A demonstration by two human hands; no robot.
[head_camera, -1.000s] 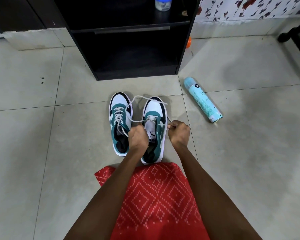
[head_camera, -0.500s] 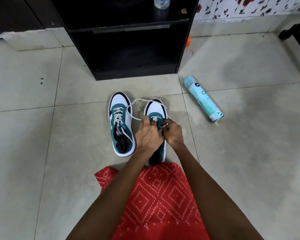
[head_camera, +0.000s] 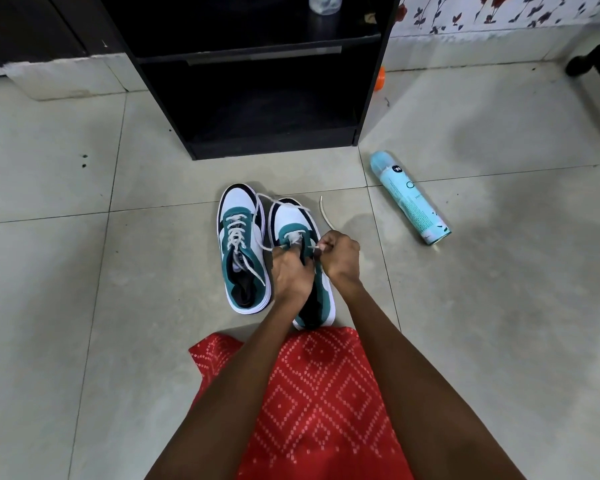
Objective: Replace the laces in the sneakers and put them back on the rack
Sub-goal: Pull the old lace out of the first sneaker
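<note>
Since half a second ago your right hand [head_camera: 340, 259] has drawn the lace [head_camera: 323, 211] tail out past its knuckles, both it and your left hand [head_camera: 290, 271] pinching lace over the sneaker [head_camera: 290, 216] beneath them, so threading's barely begun, rack [head_camera: 274, 147] comes later.

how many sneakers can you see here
2. The left sneaker, laced, stands on the floor before the rack. The right sneaker stands beside it, under the left hand and right hand, which grip its lace. The rack's dark shelves may hide more.
</note>
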